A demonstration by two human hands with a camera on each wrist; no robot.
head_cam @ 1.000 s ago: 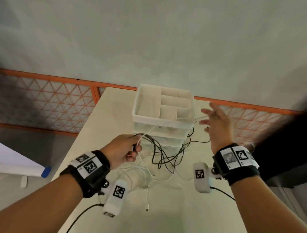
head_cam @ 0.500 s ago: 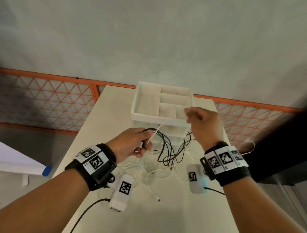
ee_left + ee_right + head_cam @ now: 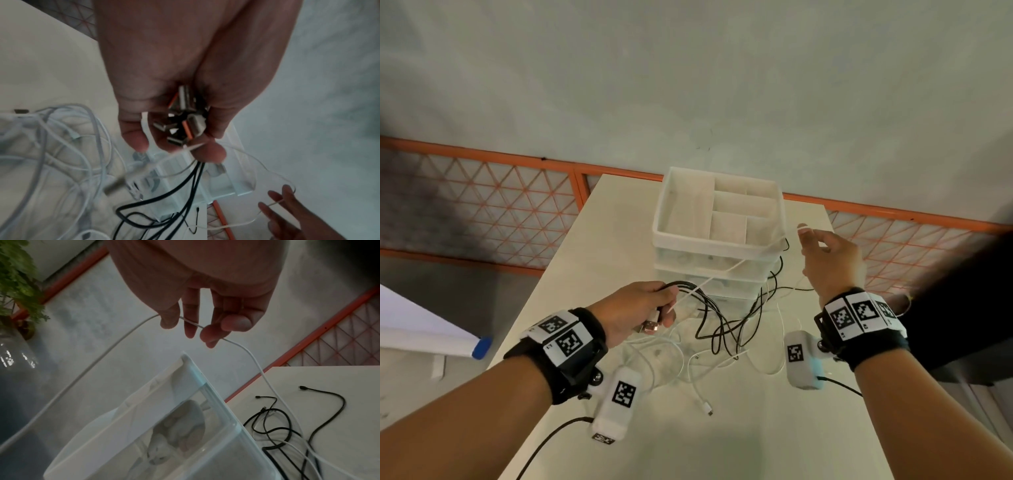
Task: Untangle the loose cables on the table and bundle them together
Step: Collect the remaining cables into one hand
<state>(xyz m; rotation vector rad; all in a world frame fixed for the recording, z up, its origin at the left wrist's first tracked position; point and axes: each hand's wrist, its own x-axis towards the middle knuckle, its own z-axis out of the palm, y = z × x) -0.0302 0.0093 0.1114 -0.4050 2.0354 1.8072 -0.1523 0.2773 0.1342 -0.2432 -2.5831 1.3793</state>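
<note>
My left hand (image 3: 654, 308) grips a bunch of USB plugs (image 3: 185, 104) with their black cables (image 3: 722, 318) and one thin white cable (image 3: 709, 279). That white cable runs from my left hand (image 3: 172, 146) across the organizer box's front corner to my right hand (image 3: 822, 246), raised to the right of the box. In the right wrist view my right hand (image 3: 222, 331) pinches the white cable (image 3: 257, 365) between thumb and forefinger, and it lies across the other fingers. A loose pile of white cables (image 3: 671, 356) lies on the table (image 3: 756, 438) under my left hand.
A white stacked organizer box (image 3: 664, 236) with open compartments stands at the table's far end. An orange mesh railing (image 3: 482, 161) runs behind the table. A plant (image 3: 16, 280) and a glass jar (image 3: 14, 353) stand beyond the railing. The table's left edge lies close by my left forearm.
My right hand came in from beside the box, took the white cable near my left hand, then drew it out to the right. My left hand kept its grip.
</note>
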